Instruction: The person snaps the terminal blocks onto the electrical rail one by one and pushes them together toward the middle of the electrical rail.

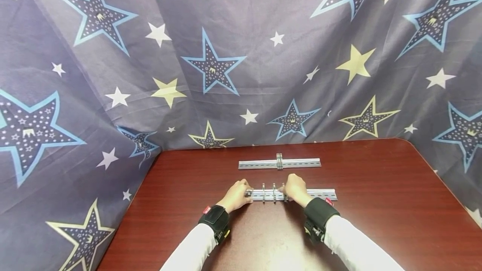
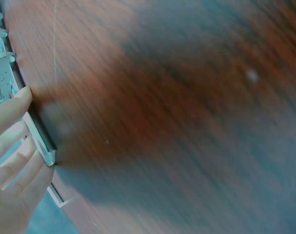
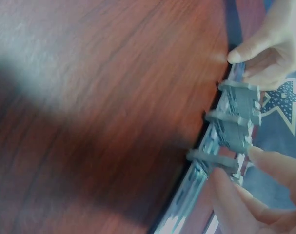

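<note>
A slotted metal DIN rail (image 1: 320, 195) lies across the table near the hands, with three thin grey terminal blocks standing spaced apart on it. My left hand (image 1: 238, 195) grips the rail's left end, thumb (image 2: 22, 100) on the near edge and the other fingers over the far side. At the rightmost terminal block (image 3: 213, 160), my right hand (image 1: 295, 187) pinches with thumb and index finger. The middle block (image 3: 230, 127) and the left block (image 3: 241, 97) stand between the two hands. Part of the rail is hidden behind the right hand.
Farther back, a second DIN rail (image 1: 303, 162) lies roughly parallel, carrying a tight group of terminal blocks (image 1: 279, 161) near its middle. Both rest on a reddish-brown wooden table (image 1: 376, 204). A star-patterned cloth (image 1: 233, 108) hangs behind and beside the table.
</note>
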